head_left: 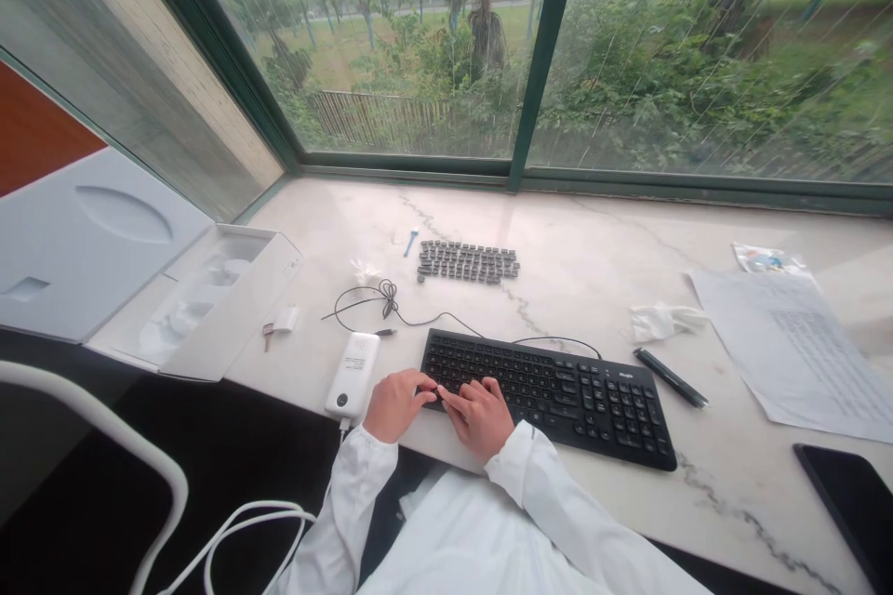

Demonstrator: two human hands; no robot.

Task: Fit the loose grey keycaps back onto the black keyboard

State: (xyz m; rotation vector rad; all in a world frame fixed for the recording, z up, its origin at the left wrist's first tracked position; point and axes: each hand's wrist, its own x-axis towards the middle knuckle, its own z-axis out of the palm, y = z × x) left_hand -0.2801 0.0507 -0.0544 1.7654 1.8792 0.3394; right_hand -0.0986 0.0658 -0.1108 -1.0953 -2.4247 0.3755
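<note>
A black keyboard [551,400] lies on the marble counter in front of me, tilted so its right end is nearer. My left hand [399,402] is at its lower left corner, thumb and fingers drawn together in a pinch. Beside it, my right hand [478,416] rests over the front rows, fingers bent, with its foremost fingertips meeting those of the left. A tiny dark spot shows between the fingertips, too small to name. Behind the keyboard, loose dark keycaps [469,262] stand in rows, with a small blue tool [411,243] beside them.
A white power bank [359,358] with a cable lies left of my left hand. A black cord [388,297] loops behind it. An open white box [209,325] stands at left. To the right are a pen [671,378], crumpled tissue [662,323], paper [795,353] and phone [847,502].
</note>
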